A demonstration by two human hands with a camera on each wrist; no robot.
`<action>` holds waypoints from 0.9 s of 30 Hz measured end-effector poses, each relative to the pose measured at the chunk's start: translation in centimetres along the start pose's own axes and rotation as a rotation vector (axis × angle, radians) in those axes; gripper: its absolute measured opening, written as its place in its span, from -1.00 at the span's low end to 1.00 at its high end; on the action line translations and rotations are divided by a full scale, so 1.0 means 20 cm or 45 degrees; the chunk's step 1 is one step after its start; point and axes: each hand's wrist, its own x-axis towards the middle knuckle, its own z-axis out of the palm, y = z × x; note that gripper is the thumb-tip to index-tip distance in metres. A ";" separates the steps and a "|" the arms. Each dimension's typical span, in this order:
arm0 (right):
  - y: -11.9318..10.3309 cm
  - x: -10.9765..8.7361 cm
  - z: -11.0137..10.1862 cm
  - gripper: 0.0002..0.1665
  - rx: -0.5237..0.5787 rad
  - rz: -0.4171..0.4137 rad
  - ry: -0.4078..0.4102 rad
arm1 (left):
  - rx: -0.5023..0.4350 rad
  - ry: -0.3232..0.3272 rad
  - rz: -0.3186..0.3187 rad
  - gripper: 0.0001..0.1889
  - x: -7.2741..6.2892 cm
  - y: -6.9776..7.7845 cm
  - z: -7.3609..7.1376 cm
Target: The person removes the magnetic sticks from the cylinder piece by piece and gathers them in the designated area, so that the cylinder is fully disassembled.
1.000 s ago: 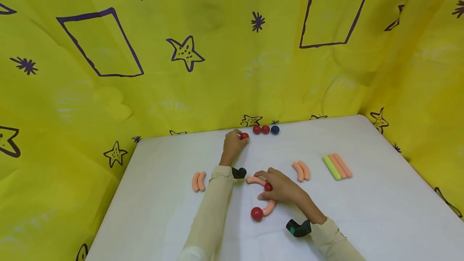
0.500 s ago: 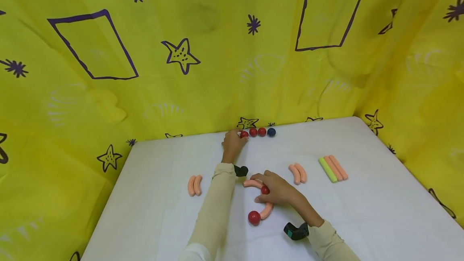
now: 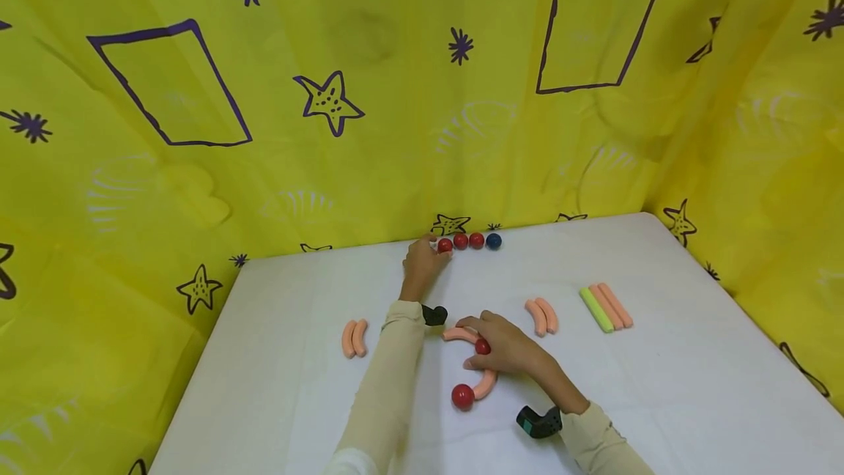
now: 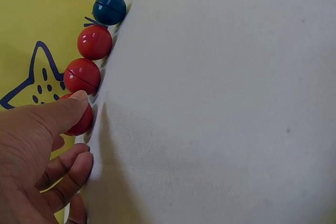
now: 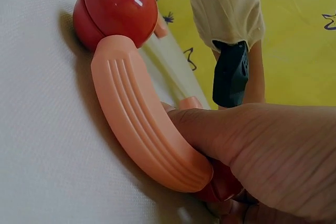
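At the table's back edge my left hand (image 3: pixel 423 267) holds a red ball (image 3: pixel 445 245) between thumb and fingers. In the left wrist view the thumb lies over this ball (image 4: pixel 81 121), at the end of a row with two more red balls (image 4: pixel 82 76) and a blue ball (image 4: pixel 109 9). My right hand (image 3: pixel 506 345) grips a red ball (image 3: pixel 483 346) that sits between two curved peach pieces. One curved piece (image 5: pixel 142 119) runs to a larger-looking red ball (image 5: pixel 116 11) at its other end; the second curved piece (image 3: pixel 460 333) points left. Fingers partly hide the gripped ball.
On the white table (image 3: pixel 283 416), a pair of curved peach pieces (image 3: pixel 354 338) lies left and another pair (image 3: pixel 541 317) right. Farther right are a green stick (image 3: pixel 596 309) and two peach sticks (image 3: pixel 615 306). A yellow patterned curtain (image 3: pixel 389 167) stands behind.
My left hand has brought its red ball up beside the row of balls at the back edge. The right hand keeps its grip on the joined pieces; the head view has shifted slightly.
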 end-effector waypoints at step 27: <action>0.00 0.02 0.04 -0.45 0.034 -0.053 0.122 | 0.116 -0.665 0.149 -0.75 -0.43 -0.03 -0.25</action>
